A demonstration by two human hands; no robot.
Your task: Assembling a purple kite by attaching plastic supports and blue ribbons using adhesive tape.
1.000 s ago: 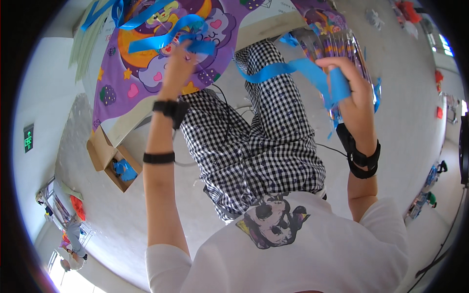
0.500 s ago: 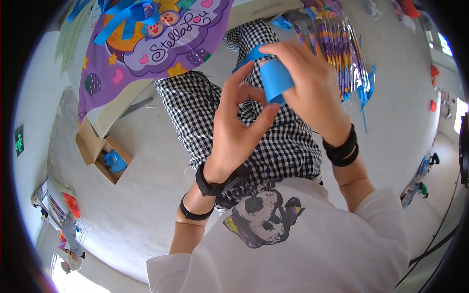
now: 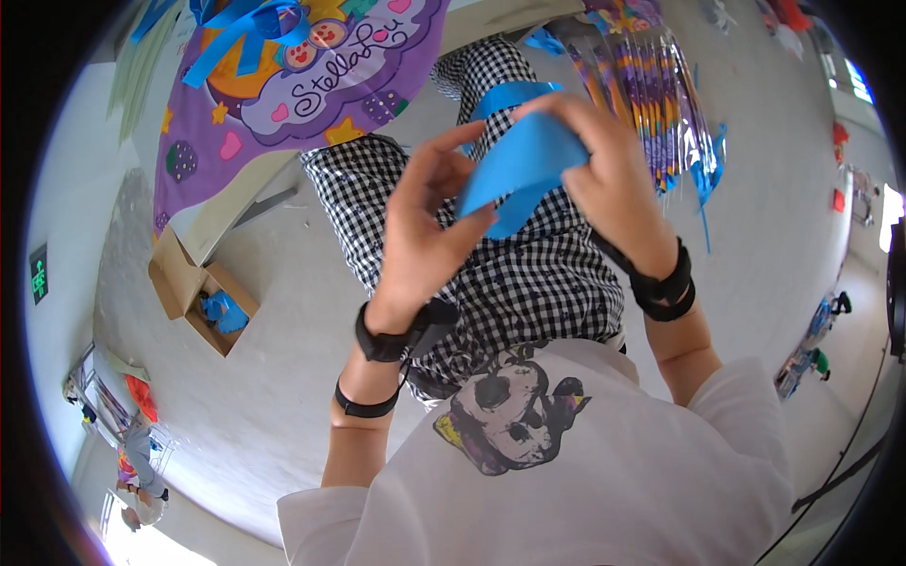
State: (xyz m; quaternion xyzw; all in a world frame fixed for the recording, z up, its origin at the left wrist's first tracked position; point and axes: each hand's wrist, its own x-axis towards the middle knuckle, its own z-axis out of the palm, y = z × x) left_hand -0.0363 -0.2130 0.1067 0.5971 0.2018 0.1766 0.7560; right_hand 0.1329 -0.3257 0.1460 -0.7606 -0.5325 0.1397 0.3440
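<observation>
Two bare hands meet over one pair of checked trousers point(image 3: 528, 283), and between them I see one blue strip point(image 3: 528, 156), smooth, flat and ribbon-like, bent into a wide arch above the lap. A stretch of the same blue colour lies across the trousers just beyond the hands. The right hand point(image 3: 618, 165) has its thumb and fingers clamped on the strip's right side. The left hand point(image 3: 425, 212) curves its thumb and fingers about the other side; they stand apart at the tips, and with the blur I can't tell whether they press on it.

Beyond the trousers, to the left, lies one purple sheet point(image 3: 203, 174), slick and curved along its edge, with three pink hearts printed on it in view. Crossing loops of blue ribbon point(image 3: 231, 52) rest on top; I can't count them. Left of the trousers, lower down, is one open cardboard box point(image 3: 176, 275), plain brown and square-cornered, holding crumpled blue pieces point(image 3: 223, 311). Right of the trousers lies one bundle of slim packets point(image 3: 651, 108), purple and orange under shiny clear film, too tightly packed to number. Two black bands circle the left arm, the upper one carrying a bulky piece.
</observation>
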